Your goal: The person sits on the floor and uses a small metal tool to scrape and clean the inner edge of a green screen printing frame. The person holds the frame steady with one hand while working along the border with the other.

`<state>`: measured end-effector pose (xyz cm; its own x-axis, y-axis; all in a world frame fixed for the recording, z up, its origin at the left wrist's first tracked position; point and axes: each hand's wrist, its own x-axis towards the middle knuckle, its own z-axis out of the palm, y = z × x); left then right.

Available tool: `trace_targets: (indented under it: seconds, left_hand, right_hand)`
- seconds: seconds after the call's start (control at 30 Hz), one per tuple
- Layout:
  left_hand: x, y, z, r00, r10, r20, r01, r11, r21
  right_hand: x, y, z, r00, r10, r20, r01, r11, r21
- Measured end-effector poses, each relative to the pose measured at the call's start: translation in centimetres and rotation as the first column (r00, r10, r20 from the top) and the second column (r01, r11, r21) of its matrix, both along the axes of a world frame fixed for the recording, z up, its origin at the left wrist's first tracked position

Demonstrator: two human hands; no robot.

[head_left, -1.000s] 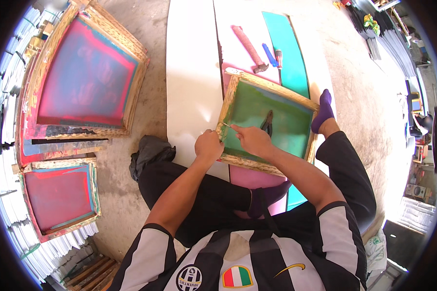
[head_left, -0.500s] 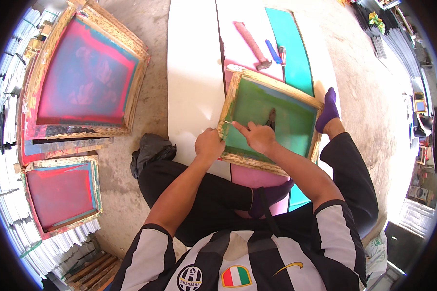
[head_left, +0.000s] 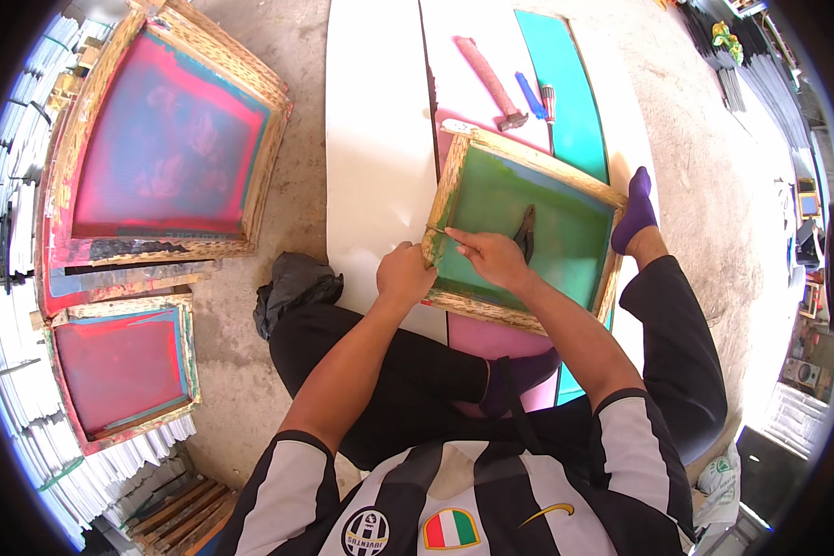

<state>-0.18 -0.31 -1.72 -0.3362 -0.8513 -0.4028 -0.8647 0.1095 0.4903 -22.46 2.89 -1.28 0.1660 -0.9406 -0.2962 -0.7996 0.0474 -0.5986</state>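
Left hand [head_left: 406,272] clenched at frame's [head_left: 539,164] left bar, contents unclear. Right hand [head_left: 494,260] over mesh [head_left: 565,264], index extended, grasp can't be told. Frame on sheets [head_left: 380,139], pliers [head_left: 526,232] on mesh.

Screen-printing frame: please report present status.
Left hand closed at left rail of screen-printing frame. Right hand over green mesh, index extended. Pliers on mesh beside right hand.

Badges and marks on the striped shirt [head_left: 507,474], near.
Left, a round black-and-white badge [head_left: 366,532] bears lettering; centre, a red, white and green shield patch [head_left: 450,529]; right, a yellow curved mark [head_left: 548,512]. Farther right, a white bag [head_left: 716,505] carries green print, unreadable.
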Motion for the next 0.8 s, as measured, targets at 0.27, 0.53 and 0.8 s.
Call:
trace_targets:
  seconds: [0.27,0.53,0.8]
  left_hand:
    - [-0.3,0.1,0.2,1.000,0.009,0.010,-0.009,1.000,0.002]
    - [-0.4,0.2,0.7,1.000,0.021,0.013,-0.021,1.000,-0.002]
    - [-0.3,0.1,0.6,1.000,0.013,0.013,-0.013,1.000,0.019]
  right_hand:
    - [-1.5,2.0,1.8,0.970,0.016,-0.244,-0.038,0.996,-0.084]
    - [-0.4,1.8,1.4,0.953,-0.023,-0.302,-0.036,0.981,-0.189]
    - [0.9,1.7,3.0,0.894,0.015,-0.447,-0.095,0.983,-0.156]
